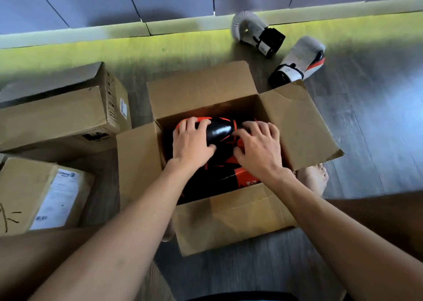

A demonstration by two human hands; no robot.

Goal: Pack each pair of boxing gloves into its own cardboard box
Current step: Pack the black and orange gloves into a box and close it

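Observation:
An open cardboard box (231,216) stands on the floor in front of me with its flaps spread out. Inside lie black and orange boxing gloves (219,129). My left hand (191,140) lies over the left part of the gloves, fingers curved on the orange edge. My right hand (258,145) presses on the right part with fingers spread and bent. Two white boxing gloves lie on the floor beyond the box, one (254,29) further back and one (299,59) near the box's right flap.
A closed cardboard box (57,113) sits at the left, and another with a white label (27,193) lies in front of it. A pale wall with a skirting board (183,26) runs along the back. My bare foot (313,177) shows beside the box.

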